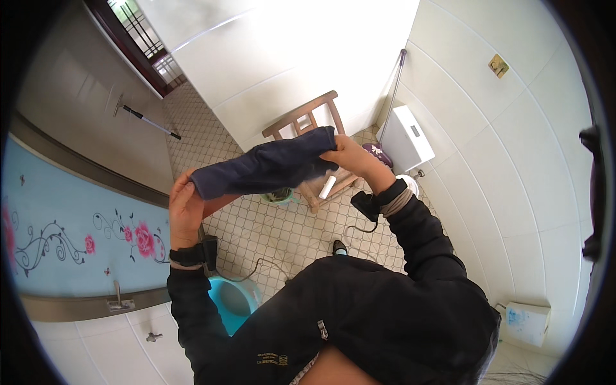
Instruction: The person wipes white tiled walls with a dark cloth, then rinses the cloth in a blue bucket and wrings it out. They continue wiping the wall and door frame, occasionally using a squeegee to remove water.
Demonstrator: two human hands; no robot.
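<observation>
A dark navy cloth (264,161), possibly a folded garment or towel, is stretched between my two hands, above the tiled floor. My left hand (186,207) pinches its left end, thumb on top. Its right end is gripped by my right hand (353,156), which sits higher in the picture. Behind the cloth stands a wooden chair (301,113), partly hidden, with a small white object (327,187) on its seat. A reddish thing (216,204) shows just under the cloth near my left hand; what it is I cannot tell.
A turquoise bucket (252,291) stands by my left forearm. Below the cloth is a green container (280,197) with dark contents. A white bin (409,137), a purple item (378,151) and a long pole (397,82) occupy the far corner. Floral glass panel (96,231) lines the left.
</observation>
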